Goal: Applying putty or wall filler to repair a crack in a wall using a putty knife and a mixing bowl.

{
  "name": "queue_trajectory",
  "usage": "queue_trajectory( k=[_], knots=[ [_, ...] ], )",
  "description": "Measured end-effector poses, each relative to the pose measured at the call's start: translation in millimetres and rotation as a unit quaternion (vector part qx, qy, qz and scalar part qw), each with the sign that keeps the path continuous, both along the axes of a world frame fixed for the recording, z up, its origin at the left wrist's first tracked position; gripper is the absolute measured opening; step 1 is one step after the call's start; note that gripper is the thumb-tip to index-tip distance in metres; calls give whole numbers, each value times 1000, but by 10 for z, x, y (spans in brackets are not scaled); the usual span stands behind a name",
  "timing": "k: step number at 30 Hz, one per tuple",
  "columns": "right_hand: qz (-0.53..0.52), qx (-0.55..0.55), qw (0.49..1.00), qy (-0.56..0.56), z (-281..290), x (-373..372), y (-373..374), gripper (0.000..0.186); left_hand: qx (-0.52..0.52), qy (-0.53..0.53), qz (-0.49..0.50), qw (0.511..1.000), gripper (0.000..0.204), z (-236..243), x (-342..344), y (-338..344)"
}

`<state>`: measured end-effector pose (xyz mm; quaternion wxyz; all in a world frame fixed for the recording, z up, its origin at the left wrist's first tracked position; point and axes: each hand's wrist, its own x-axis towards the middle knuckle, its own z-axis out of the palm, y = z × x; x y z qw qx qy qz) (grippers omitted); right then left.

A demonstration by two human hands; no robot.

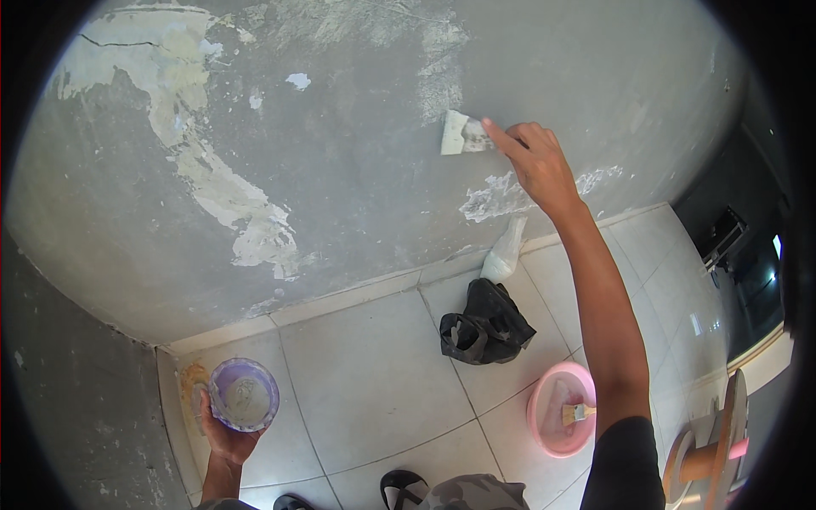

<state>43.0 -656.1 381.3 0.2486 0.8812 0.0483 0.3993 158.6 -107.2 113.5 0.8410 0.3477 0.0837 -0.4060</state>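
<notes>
My right hand point(537, 160) grips a putty knife point(466, 134) by its handle, the index finger stretched along the blade. Whitish filler coats the blade's front edge, which is at the grey wall point(357, 144), just below a pale smeared strip. Whether the blade presses on the wall, I cannot tell. Down at the lower left, my left hand point(228, 438) holds a purple bowl point(274, 399) by its side. Pale paste lies in the bottom of this bowl. The left fingers are partly hidden behind it.
A black plastic bag point(493, 327) and a clear bag of white material point(507, 251) stand on the tiled floor point(365, 382) by the wall. A pink basin point(537, 425) holding a brush point(578, 413) sits beside my right arm. A wooden stool-like object point(710, 455) is at the lower right.
</notes>
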Motion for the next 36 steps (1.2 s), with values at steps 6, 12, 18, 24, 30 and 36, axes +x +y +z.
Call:
queue_trajectory(
  k=[6, 12, 18, 24, 30, 36],
  knots=[
    [-47, 4, 999, -12, -184, -54, -150, 61, -12, -13, 13, 1000, 83, -75, -4, -43],
    [-27, 159, 983, -86, -336, -190, 365, 51, -13, -15, -1, 1000, 82, -80, -17, 24],
    [-67, 225, 963, -134, -573, 160, 683, 46, -10, -21, 12, 1000, 81, -188, 17, 57],
    [-91, 323, 931, -141, -1220, -24, 841, 53, -19, -18, 9, 1000, 80, -165, -3, -9],
    [10, 159, 978, -132, -747, 170, 615, 59, -21, -19, 12, 1000, 79, -234, 37, 95],
    [25, 68, 996, -57, -423, 176, 5, 65, -16, -22, 3, 1000, 79, -348, 46, 104]
  ],
)
